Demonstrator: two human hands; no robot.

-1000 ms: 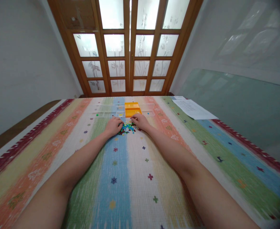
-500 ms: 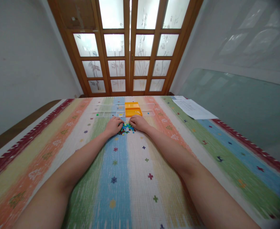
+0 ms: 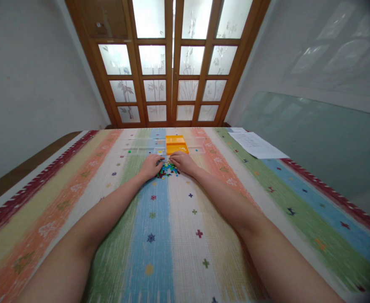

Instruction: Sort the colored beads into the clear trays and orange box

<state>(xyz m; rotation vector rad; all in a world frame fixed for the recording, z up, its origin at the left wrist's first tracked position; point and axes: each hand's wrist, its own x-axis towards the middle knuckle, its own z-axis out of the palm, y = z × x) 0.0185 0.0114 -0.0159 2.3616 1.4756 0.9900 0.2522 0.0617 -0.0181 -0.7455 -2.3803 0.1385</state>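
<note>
A small heap of tiny coloured pieces (image 3: 167,169) lies on the striped tablecloth (image 3: 172,235), far out in front of me. My left hand (image 3: 151,165) rests at the heap's left edge with its fingers curled down onto the pieces. My right hand (image 3: 182,162) sits at the heap's right edge, fingers bent and tips close to the left hand's. What either hand pinches is too small to see. Just beyond the hands stands an orange tray (image 3: 175,144) beside a clear compartment box (image 3: 141,148).
A sheet of printed paper (image 3: 254,144) lies at the far right of the table. A glass pane (image 3: 317,139) leans along the right wall. Wooden doors with frosted panes (image 3: 172,63) close off the far end. The table's left edge (image 3: 24,168) drops to the floor.
My right hand has slid a little to the left, closer to my left hand over the heap. The left hand has hardly moved.
</note>
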